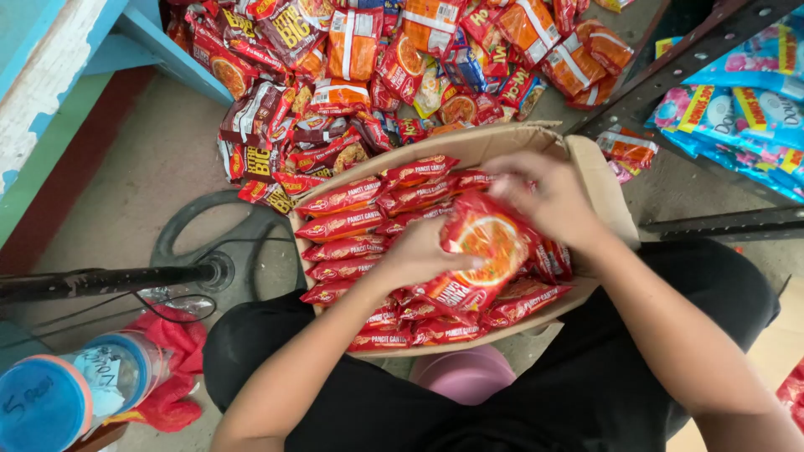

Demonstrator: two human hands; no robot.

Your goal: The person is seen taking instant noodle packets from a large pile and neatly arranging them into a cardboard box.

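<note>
Both hands grip one red noodle packet (pixel 481 251) above the open cardboard box (pixel 599 180), which rests on the person's lap. The left hand (pixel 419 255) clasps the packet's lower left edge, thumb on its face. The right hand (pixel 544 197) closes over the packet's upper right corner. Rows of identical red packets (pixel 352 224) fill the box. A loose pile of assorted snack packets (pixel 368 67) lies on the floor beyond the box

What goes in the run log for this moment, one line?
left hand: holds red noodle packet | right hand: grips packet top | cardboard box: full of red packets, on lap | floor: loose packet pile
</note>
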